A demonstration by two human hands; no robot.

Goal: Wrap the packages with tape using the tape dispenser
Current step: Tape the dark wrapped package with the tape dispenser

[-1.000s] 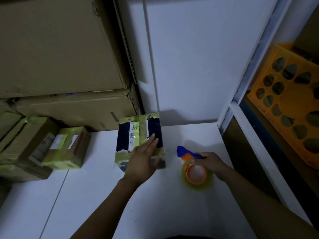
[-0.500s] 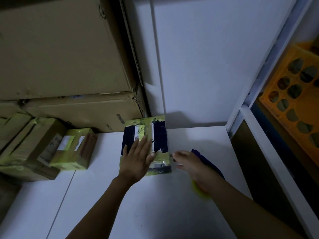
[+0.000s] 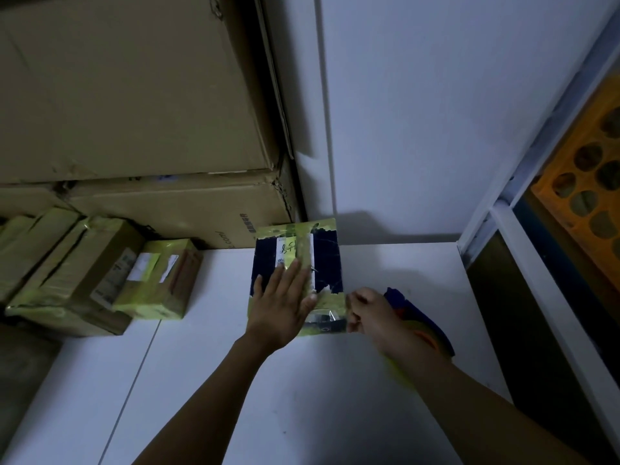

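Right hand (image 3: 373,317) now beside dark, yellow-taped package (image 3: 326,263), probably round tape dispenser (image 3: 423,317).

The white table (image 3: 302,414) lies open across its near half and to the near left. Taped parcels (image 3: 100,273) and big cardboard boxes (image 3: 134,95) block the far left. The package (image 3: 322,260) sits at the far edge by the wall (image 3: 436,129). The right hand (image 3: 372,317) with the tape dispenser (image 3: 419,317) crowds its near right corner. Right of them, bare tabletop runs to the white shelf frame (image 3: 483,209).
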